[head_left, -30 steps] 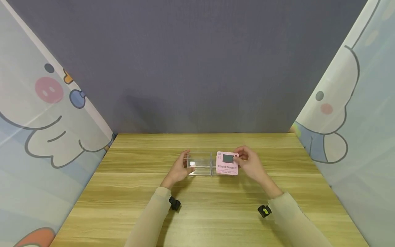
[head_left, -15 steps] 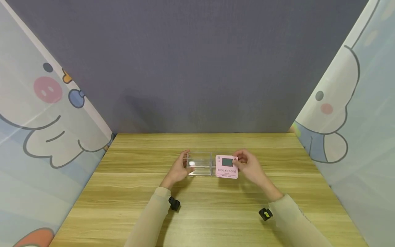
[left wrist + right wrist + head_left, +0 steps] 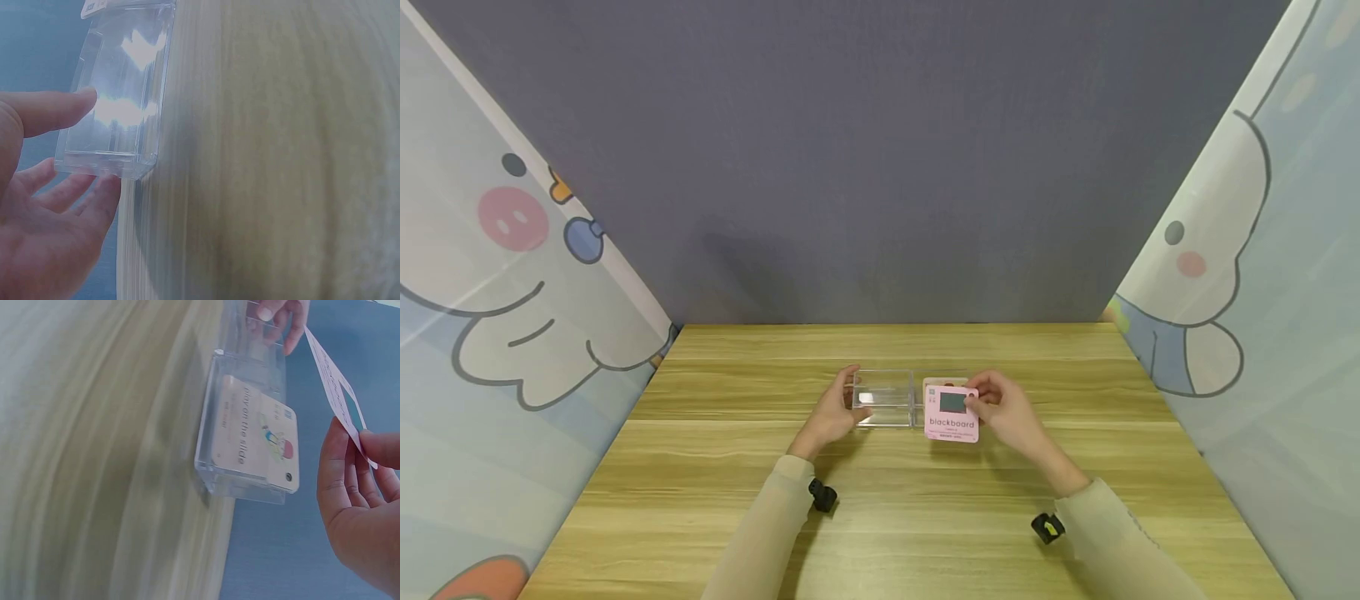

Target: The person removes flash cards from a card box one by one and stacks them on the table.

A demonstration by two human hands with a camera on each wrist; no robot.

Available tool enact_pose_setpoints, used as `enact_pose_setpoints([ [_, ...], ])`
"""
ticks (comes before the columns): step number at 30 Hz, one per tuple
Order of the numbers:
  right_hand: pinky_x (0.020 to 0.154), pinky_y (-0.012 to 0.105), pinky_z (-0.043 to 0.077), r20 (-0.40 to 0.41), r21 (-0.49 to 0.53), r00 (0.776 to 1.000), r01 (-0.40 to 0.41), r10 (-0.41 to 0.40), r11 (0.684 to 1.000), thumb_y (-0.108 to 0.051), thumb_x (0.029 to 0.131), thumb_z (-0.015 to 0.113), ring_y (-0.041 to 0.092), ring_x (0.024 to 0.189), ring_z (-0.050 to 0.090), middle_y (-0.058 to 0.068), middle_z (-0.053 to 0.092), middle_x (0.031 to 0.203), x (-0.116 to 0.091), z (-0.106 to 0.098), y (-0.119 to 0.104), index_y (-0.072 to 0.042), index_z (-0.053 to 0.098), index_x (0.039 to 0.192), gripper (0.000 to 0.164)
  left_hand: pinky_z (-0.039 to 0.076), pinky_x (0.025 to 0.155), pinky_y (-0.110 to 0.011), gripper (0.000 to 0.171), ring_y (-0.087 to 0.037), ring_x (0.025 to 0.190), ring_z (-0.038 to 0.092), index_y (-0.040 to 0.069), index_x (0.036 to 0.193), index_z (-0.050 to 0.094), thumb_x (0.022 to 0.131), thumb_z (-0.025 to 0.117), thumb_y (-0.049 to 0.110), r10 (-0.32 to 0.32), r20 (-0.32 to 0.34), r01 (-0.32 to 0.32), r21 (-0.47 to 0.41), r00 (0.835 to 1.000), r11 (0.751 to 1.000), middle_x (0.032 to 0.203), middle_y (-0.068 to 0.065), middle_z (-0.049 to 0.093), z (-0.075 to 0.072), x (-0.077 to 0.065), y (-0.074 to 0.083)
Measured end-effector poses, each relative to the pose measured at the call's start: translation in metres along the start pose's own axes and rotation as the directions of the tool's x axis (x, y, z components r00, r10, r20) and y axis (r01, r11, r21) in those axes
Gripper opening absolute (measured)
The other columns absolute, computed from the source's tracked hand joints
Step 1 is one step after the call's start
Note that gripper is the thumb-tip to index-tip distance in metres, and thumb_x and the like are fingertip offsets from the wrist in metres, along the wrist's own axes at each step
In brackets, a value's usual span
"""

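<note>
A clear plastic box (image 3: 886, 388) with two compartments sits on the table, its left half see-through and bright with reflections. My left hand (image 3: 831, 418) grips the box's left end, thumb over its near side and fingers against the end and far side. Between thumb and fingers my right hand (image 3: 1011, 418) pinches a pink card (image 3: 951, 423) printed "blackboard", held tilted and apart from the box. In the right compartment lies a pale card (image 3: 253, 434) reading "play on the slide"; in the head view the pink card mostly covers it. Whether more cards lie beneath cannot be told.
The wood-grain table (image 3: 895, 508) stretches in front of both hands. A dark grey wall (image 3: 880, 167) rises behind its far edge. Cartoon-printed curtains (image 3: 1285, 250) stand at both sides. Small black cameras (image 3: 823, 495) are worn at the wrists.
My right hand has brought the pink card toward me and slightly down, uncovering the upper part of the pale card behind it. The left hand and the box have stayed nearly still.
</note>
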State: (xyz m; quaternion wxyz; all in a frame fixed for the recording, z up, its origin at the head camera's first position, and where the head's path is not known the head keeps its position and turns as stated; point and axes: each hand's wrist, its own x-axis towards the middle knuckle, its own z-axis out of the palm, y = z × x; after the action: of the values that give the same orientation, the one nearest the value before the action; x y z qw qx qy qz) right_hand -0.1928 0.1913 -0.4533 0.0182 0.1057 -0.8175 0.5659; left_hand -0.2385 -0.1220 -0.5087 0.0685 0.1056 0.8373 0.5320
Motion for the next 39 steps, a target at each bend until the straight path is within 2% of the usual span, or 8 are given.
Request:
enact_pose_setpoints([
  [8,0.061,0.031,0.060,0.024,-0.029,0.999,0.034,-0.033,0.999,0.010,0.090,0.068,0.021,0.078,0.062,0.016,0.064,0.093,-0.003,0.004,0.011,0.009,0.061,0.109,0.021,0.039,0.113,-0.057,0.084,-0.044,0.136,0.045,0.008,0.159,0.027,0.091,0.076,0.005,-0.001,-0.006,0.002,0.014,1.000,1.000,0.148,-0.016,0.045,0.000,0.000,0.000],
  [18,0.066,0.027,0.058,0.038,-0.069,0.999,0.010,-0.007,0.998,0.009,0.089,0.069,0.021,0.080,0.063,0.014,0.065,0.093,-0.007,0.005,0.018,0.004,0.062,0.106,0.019,0.039,0.113,-0.056,0.084,-0.045,0.136,0.045,0.008,0.159,0.027,0.090,0.076,0.005,-0.005,-0.005,0.005,0.022,1.000,1.000,0.149,-0.017,0.045,0.000,0.000,0.001],
  [28,0.062,0.036,0.060,0.091,-0.043,0.995,-0.030,0.034,0.999,0.010,0.091,0.067,0.022,0.077,0.063,0.015,0.064,0.092,-0.012,0.010,0.017,0.006,0.061,0.107,0.018,0.038,0.113,-0.057,0.084,-0.045,0.137,0.043,0.008,0.159,0.026,0.091,0.075,0.005,0.009,-0.003,-0.009,0.021,1.000,1.000,0.149,-0.017,0.044,0.001,0.000,-0.002],
  [35,0.060,0.024,0.054,0.112,-0.108,0.993,-0.030,0.043,0.994,0.008,0.090,0.069,0.017,0.075,0.061,0.010,0.063,0.089,-0.013,0.013,0.027,0.003,0.062,0.105,0.018,0.040,0.112,-0.057,0.084,-0.044,0.136,0.044,0.008,0.159,0.026,0.091,0.075,0.004,0.010,0.005,-0.010,0.017,1.000,1.000,0.149,-0.016,0.044,0.001,0.000,-0.001],
  [39,0.061,0.023,0.053,0.118,-0.138,0.992,-0.036,0.052,0.990,0.009,0.089,0.069,0.016,0.075,0.060,0.009,0.062,0.089,-0.015,0.015,0.027,0.002,0.063,0.105,0.018,0.040,0.111,-0.058,0.084,-0.045,0.136,0.044,0.007,0.159,0.026,0.091,0.074,0.004,0.017,0.007,-0.017,0.014,1.000,1.000,0.149,-0.017,0.043,0.001,0.000,-0.001],
])
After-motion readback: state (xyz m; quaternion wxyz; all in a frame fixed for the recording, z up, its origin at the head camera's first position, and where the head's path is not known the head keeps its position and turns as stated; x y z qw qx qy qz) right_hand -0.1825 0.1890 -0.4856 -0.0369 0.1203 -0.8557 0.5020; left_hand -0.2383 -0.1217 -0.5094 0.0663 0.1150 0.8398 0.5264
